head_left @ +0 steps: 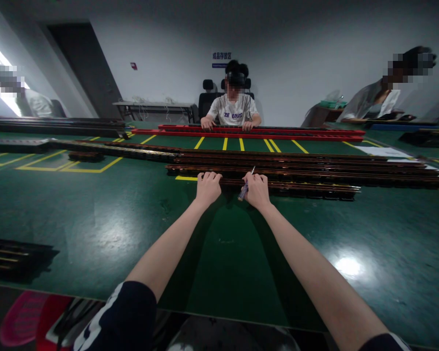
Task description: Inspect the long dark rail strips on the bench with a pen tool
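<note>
A stack of long, thin dark strips with coppery edges lies crosswise on the green table. My left hand rests at the near edge of the stack, fingers curled over the end part of the nearest strip; whether it grips the strip is hidden. A small pen-like tool with a metal tip is held in my right hand, its tip pointing up and away. That hand also sits against the nearest strip, a short way right of my left hand.
Green table has yellow line markings. Red rails lie at the far side, before a seated person. More dark strips lie near left; black profiles far left. Other people sit left and right. A pink stool stands below the edge.
</note>
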Available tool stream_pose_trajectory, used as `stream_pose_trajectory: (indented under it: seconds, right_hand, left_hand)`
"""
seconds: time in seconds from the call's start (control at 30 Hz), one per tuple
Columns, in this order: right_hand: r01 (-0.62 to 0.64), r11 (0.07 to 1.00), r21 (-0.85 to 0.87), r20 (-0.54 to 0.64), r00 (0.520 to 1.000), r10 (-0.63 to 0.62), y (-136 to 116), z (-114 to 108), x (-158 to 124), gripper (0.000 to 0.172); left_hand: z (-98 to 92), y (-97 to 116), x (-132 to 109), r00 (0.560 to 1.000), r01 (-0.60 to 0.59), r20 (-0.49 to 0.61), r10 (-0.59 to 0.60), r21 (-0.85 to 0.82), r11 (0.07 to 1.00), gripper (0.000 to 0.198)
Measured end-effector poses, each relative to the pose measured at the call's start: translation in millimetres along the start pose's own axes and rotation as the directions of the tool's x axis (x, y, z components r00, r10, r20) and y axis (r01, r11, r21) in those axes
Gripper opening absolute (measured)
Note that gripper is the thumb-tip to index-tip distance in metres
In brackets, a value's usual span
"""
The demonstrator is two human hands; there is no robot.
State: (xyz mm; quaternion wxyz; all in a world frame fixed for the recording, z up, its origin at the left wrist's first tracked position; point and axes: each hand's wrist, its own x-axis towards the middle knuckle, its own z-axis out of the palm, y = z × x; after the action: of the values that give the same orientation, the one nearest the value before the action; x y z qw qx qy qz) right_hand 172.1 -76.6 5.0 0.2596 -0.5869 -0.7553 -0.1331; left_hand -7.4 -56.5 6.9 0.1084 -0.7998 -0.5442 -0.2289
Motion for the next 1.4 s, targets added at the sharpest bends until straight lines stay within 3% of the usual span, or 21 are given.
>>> stream_pose_trajectory:
  seconds: [0.67,0.93,1.17,1.4]
  right_hand:
    - [-0.032,0.999,-0.041,0.009,0.999,0.032,0.3,1.0,0.4,0.021]
    - [-0.112,0.994,-0.009,-0.028,0.993,0.112,2.8,0.1,0.3,0.020]
    - [-0.129,0.991,-0.028,-0.012,0.992,0.128,4.1,-0.3,0.2,0.020]
    - [-0.127,0.991,0.042,-0.091,0.987,0.131,6.8,2.6,-0.4,0.019]
  left_hand:
    - [0.0,-0.1,0.5,1.000,0.014,0.024,-0.013,-0.028,1.000,0.042]
    - [1.2,-1.0,0.6,1.000,0.029,0.013,-0.028,-0.041,0.999,0.041]
    - [-2.4,-2.0,0.1,0.976,0.209,-0.038,-0.214,-0.102,0.972,0.034]
    - [-5.1,-6.2,2.1,0.929,0.359,0.003,-0.370,-0.251,0.899,0.029]
